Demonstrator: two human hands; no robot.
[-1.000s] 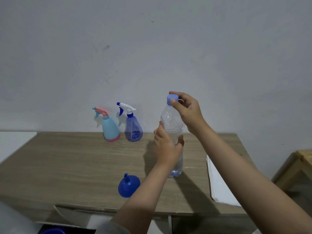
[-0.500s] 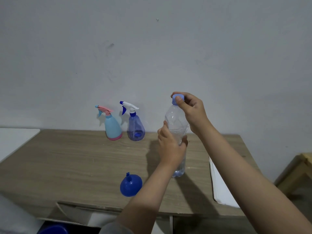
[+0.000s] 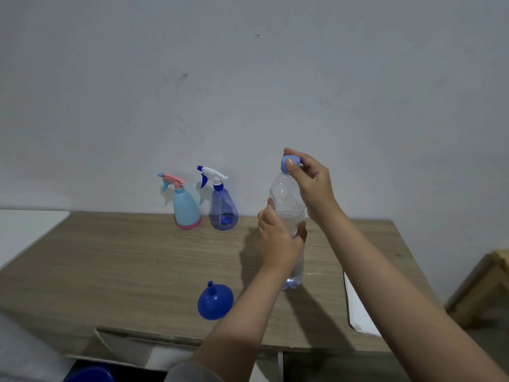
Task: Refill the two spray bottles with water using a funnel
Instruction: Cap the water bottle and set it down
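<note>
A clear water bottle [image 3: 286, 199] stands upright on the wooden table [image 3: 110, 266]. My left hand [image 3: 278, 241] grips its body. My right hand [image 3: 311, 183] pinches its blue cap [image 3: 289, 163] from above. Two spray bottles stand by the wall: a light blue one with a pink trigger [image 3: 185, 208] and, right of it, a translucent blue one with a white trigger [image 3: 222, 208]. A blue funnel [image 3: 215, 301] lies mouth-down on the table near the front edge, left of my left forearm.
White paper sheets [image 3: 358, 310] lie at the table's right front edge. A wooden stool [image 3: 484, 282] stands to the right of the table. A white surface [image 3: 24, 230] adjoins the table on the left. A blue object [image 3: 88, 375] shows below the table front.
Both hands keep their hold on the bottle and cap. My right hand's fingers have shifted slightly round the cap. The view has drifted a little.
</note>
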